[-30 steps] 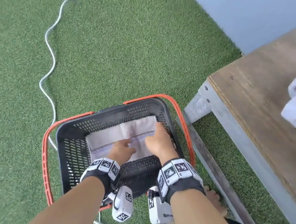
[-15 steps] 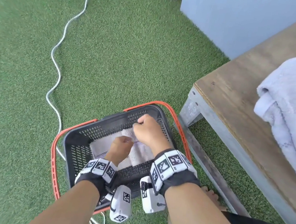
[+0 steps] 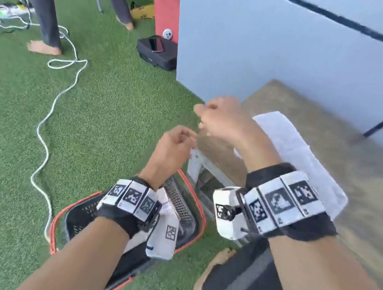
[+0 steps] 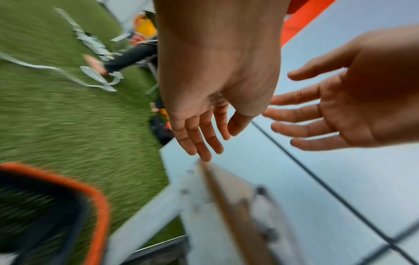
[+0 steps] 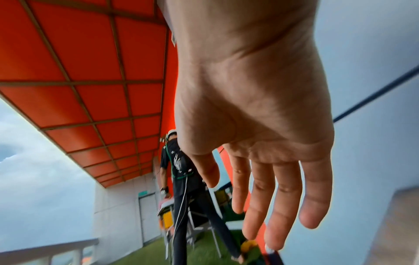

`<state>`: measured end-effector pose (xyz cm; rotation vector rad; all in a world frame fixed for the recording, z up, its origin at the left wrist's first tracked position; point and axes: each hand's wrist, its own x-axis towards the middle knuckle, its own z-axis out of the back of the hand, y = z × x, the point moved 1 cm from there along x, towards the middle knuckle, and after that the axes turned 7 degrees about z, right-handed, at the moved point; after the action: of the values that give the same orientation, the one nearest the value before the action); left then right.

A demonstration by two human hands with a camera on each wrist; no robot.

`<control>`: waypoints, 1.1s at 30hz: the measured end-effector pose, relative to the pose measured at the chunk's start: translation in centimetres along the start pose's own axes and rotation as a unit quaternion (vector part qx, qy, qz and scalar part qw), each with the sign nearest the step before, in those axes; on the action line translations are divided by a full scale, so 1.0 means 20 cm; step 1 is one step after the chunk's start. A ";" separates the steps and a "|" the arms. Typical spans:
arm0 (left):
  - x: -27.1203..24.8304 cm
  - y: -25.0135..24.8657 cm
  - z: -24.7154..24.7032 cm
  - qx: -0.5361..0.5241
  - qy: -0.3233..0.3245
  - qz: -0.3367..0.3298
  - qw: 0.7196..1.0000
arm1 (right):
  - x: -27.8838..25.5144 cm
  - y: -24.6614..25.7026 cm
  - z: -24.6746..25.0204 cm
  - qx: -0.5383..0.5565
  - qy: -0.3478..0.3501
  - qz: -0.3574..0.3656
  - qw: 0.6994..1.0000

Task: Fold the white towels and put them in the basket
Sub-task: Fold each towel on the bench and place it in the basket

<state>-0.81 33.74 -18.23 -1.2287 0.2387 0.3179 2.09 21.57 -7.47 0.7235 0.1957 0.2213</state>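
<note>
Between two towels now, as it seems. Left hand and right hand both raised over the bench corner, fingers loose and spread, holding nothing. Next towel lying on the bench, just behind the right wrist. Basket below on the grass. Next move probably: reach to the towel, pinch two corners, spread flat for folding.

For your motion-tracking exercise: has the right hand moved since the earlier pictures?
Yes. The right hand has risen out of the basket, now empty and open by the wooden table.
</note>
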 end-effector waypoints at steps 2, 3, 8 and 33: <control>-0.04 -0.19 -0.05 0.012 0.027 -0.051 0.998 | -0.10 -0.05 0.18 0.007 -0.043 -0.017 0.999; -0.05 -0.27 -0.09 0.024 0.041 -0.069 0.996 | -0.16 -0.07 0.26 0.000 -0.058 -0.021 0.998; -0.12 -0.64 -0.28 0.134 0.115 -0.139 0.974 | -0.43 -0.29 0.57 -0.042 -0.110 -0.075 0.990; -0.23 -0.38 -0.96 0.504 0.042 -0.218 0.835 | -1.09 -1.03 0.55 -0.086 -0.308 -0.046 0.946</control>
<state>-2.49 12.80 -16.12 -0.2124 0.1536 -0.2622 -13.36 -6.19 -11.19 0.5769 -0.3832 -0.0826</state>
